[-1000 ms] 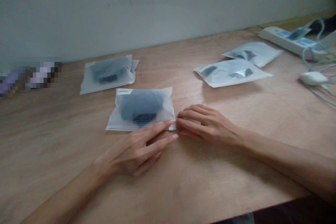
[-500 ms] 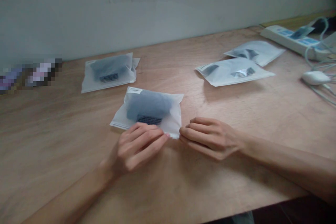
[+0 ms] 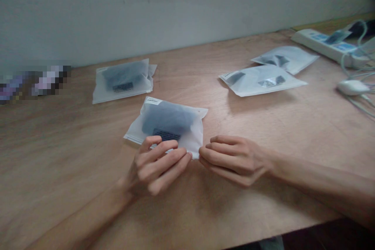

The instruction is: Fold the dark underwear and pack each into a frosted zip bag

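Observation:
A frosted zip bag (image 3: 193, 134) lies at the middle of the table, with a dark folded item showing through it and a black printed label on its front. My left hand (image 3: 162, 164) grips the bag's near edge, fingers curled over it close to the right corner. At that same corner, my right hand (image 3: 230, 158) pinches the end of the zip edge with fingers pressed together. The fingertips of both hands nearly meet there. What lies beneath the fingers is hidden.
More frosted bags with dark contents lie at the back left (image 3: 121, 78) and, overlapping, at the back right (image 3: 260, 80). A white power strip (image 3: 325, 45), a white charger (image 3: 351, 87) and cables are at the far right. A wall (image 3: 187, 8) rises behind the wooden table (image 3: 58, 144).
The near right corner of the bag has shifted slightly toward me, with both hands on it. My left hand's fingers have spread a little and moved slightly right.

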Motion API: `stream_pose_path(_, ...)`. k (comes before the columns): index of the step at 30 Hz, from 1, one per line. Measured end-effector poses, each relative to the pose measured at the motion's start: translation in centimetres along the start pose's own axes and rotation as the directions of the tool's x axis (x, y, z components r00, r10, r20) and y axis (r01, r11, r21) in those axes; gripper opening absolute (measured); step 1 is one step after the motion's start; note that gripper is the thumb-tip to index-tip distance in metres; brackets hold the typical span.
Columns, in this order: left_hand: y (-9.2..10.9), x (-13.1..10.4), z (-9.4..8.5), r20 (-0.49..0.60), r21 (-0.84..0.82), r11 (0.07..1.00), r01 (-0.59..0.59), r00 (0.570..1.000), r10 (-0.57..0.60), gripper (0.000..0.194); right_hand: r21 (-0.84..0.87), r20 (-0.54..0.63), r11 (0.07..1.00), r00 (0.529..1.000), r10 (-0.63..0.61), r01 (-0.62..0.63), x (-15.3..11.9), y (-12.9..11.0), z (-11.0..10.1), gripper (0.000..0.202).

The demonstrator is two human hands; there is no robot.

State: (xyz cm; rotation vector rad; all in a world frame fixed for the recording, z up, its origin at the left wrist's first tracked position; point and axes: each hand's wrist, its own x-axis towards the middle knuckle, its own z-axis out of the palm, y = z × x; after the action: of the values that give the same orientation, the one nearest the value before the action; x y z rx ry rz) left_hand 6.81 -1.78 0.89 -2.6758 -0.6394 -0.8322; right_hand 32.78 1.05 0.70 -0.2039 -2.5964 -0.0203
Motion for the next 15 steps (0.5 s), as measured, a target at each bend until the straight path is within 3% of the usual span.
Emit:
stream_pose_path(8,-0.5,-0.8,0.4,-0.053,-0.007,0.996,0.093,0.994,-0.093,0.014,-0.076,-0.001,0.997,1.000,-0.030,0.030,-0.8,0.8,-0.6,0.031)
stream_pose_path(15,-0.8,-0.6,1.2,-0.021,-0.053,0.997,0.058,0.998,-0.059,0.021,-0.109,-0.092,0.994,0.996,0.022,-0.032,-0.6,0.6,0.2,0.021)
